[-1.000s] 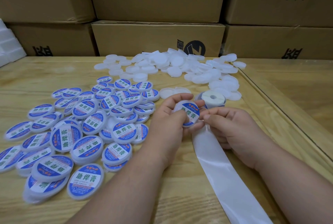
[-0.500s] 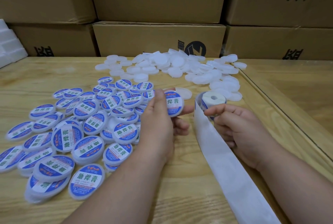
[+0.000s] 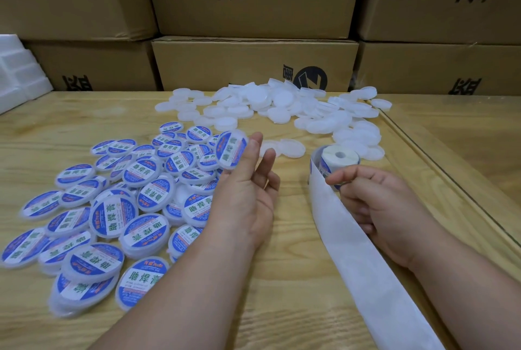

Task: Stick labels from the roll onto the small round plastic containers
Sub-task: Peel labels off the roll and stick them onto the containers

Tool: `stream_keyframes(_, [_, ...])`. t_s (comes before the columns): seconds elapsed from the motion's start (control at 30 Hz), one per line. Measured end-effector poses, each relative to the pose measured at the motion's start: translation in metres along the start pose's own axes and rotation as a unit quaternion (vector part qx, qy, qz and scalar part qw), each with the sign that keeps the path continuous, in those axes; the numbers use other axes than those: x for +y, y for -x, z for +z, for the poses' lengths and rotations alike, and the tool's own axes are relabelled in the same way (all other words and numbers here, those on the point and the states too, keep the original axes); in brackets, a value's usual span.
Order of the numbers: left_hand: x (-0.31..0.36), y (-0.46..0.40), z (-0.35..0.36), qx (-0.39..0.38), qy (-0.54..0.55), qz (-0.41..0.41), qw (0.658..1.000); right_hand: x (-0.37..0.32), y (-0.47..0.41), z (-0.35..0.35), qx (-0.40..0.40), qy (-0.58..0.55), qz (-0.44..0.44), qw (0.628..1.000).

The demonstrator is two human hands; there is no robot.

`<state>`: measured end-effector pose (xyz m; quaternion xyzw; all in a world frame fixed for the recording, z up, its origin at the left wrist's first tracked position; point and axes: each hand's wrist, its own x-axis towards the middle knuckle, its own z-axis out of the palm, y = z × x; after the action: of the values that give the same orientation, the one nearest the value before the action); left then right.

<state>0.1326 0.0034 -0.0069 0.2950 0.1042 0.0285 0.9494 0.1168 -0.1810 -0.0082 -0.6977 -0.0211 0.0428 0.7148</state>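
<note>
My left hand (image 3: 245,203) hovers over the right edge of the labelled pile (image 3: 112,208) with its fingers straightened. A labelled round container (image 3: 231,149) stands tilted on edge at its fingertips, over that pile. My right hand (image 3: 380,203) pinches the label strip between thumb and forefinger just in front of the label roll (image 3: 339,155). The white backing strip (image 3: 352,237) trails from the roll toward me across the table. Several unlabelled white containers (image 3: 282,107) lie heaped at the back, and two more (image 3: 291,147) lie just left of the roll.
Stacked cardboard boxes (image 3: 253,68) wall off the back of the wooden table (image 3: 282,307). White foam blocks (image 3: 19,79) sit at the far left. A seam (image 3: 451,180) runs along the table's right side.
My left hand carried the labelled container leftward to the pile and straightened its fingers. My right hand drew back to the strip by the roll.
</note>
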Motion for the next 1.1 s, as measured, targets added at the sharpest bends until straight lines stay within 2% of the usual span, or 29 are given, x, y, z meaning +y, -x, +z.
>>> stream_keyframes(0.33, [0.003,-0.003,-0.001,0.026,0.039,0.007,0.999,-0.002,0.002,0.002,-0.003,-0.002,-0.002,1.000])
stream_keyframes(0.5, [0.004,-0.006,-0.002,0.018,0.045,-0.024,0.999,-0.002,0.002,0.002,-0.004,-0.001,-0.002,1.000])
stream_keyframes(0.63, [0.006,-0.002,0.000,0.006,0.037,-0.015,0.999,-0.002,0.002,0.002,-0.002,-0.004,0.000,1.000])
stream_keyframes(0.7, [0.006,0.000,0.001,-0.011,0.002,0.001,1.000,-0.002,0.002,0.002,-0.002,-0.002,-0.001,1.000])
stream_keyframes(0.73, [0.003,0.001,0.001,-0.023,-0.061,0.025,0.998,-0.002,0.002,0.001,-0.002,-0.001,0.000,1.000])
stream_keyframes(0.77, [-0.001,0.003,0.001,-0.031,-0.158,0.063,0.985,-0.002,0.002,0.001,0.000,0.000,0.000,1.000])
stream_keyframes(0.83, [-0.013,0.008,0.000,-0.061,-0.369,0.157,0.914,-0.001,0.002,0.002,0.012,-0.004,-0.004,1.000])
stream_keyframes(0.9, [-0.024,0.013,-0.003,-0.125,-0.536,0.213,0.807,0.000,0.001,0.002,0.055,-0.020,-0.034,0.998])
stream_keyframes(0.97, [-0.031,0.012,-0.006,-0.151,-0.663,0.241,0.692,0.000,0.001,0.001,0.124,-0.011,-0.086,0.988])
stream_keyframes(1.0, [-0.033,0.010,-0.007,-0.146,-0.694,0.245,0.661,-0.001,0.001,0.000,0.150,0.002,-0.104,0.983])
stream_keyframes(1.03, [-0.034,0.008,-0.008,-0.138,-0.711,0.246,0.645,-0.001,0.001,0.000,0.166,0.015,-0.115,0.979])
stream_keyframes(1.1, [-0.036,0.004,-0.008,-0.117,-0.722,0.237,0.639,0.000,0.000,0.001,0.177,0.036,-0.123,0.976])
